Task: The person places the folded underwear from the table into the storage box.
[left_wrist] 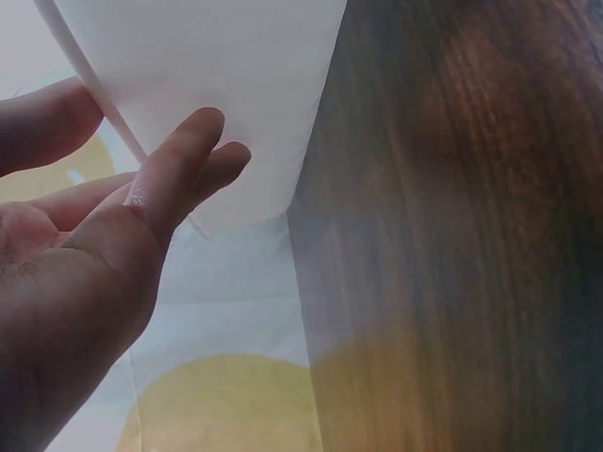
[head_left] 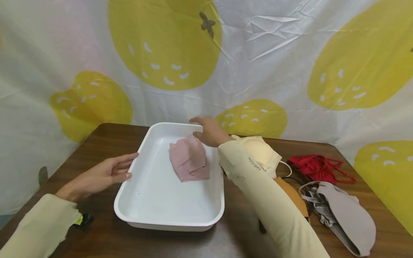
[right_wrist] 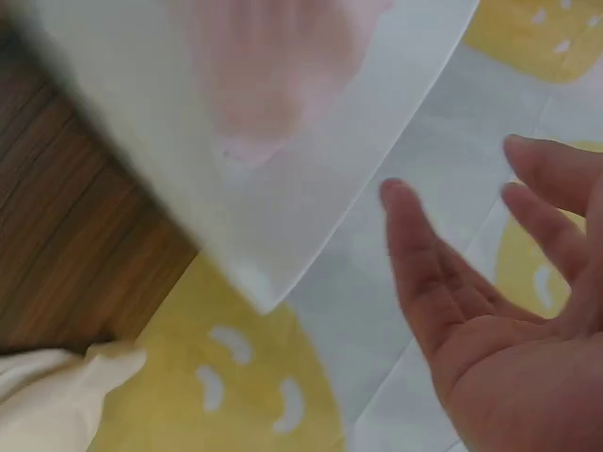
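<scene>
A white rectangular tub (head_left: 151, 211) stands on the dark wooden table. Inside it, toward the back right, lies a folded pink fabric garment (head_left: 188, 159). My left hand (head_left: 104, 175) holds the tub's left rim: in the left wrist view the thumb (left_wrist: 52, 122) meets the rim, and fingers (left_wrist: 184, 155) reach below it along the outer wall. Over the tub's far right corner hovers my right hand (head_left: 211, 132), its thumb and fingers spread. The right wrist view shows nothing between those fingers (right_wrist: 415, 254), and the pink garment sits apart from them.
To the right lie a cream bra (head_left: 259, 150), an orange one (head_left: 292, 197) partly behind my sleeve, a red bra (head_left: 314, 166) and a grey bra (head_left: 348, 215). A white curtain (head_left: 258, 68) with yellow fruit prints hangs behind the table. A small black object (head_left: 85, 221) is near my left sleeve.
</scene>
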Action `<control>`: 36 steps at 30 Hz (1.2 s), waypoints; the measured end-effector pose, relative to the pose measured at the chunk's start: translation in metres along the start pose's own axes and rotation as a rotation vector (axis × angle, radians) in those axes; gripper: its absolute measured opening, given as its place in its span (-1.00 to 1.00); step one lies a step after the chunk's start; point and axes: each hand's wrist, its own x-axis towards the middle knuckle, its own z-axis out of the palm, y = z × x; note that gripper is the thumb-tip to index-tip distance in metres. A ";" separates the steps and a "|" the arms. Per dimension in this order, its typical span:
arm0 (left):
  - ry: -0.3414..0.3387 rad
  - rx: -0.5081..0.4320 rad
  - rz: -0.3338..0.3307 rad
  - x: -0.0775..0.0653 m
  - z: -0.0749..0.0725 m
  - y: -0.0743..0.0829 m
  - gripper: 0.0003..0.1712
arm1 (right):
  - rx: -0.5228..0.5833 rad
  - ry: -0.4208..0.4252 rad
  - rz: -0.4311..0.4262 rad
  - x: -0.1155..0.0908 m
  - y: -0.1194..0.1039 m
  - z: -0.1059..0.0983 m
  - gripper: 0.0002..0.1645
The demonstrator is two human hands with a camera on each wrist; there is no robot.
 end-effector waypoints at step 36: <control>-0.007 -0.020 0.009 0.002 0.004 0.002 -0.16 | 0.034 0.096 0.434 -0.075 0.177 -0.036 -0.23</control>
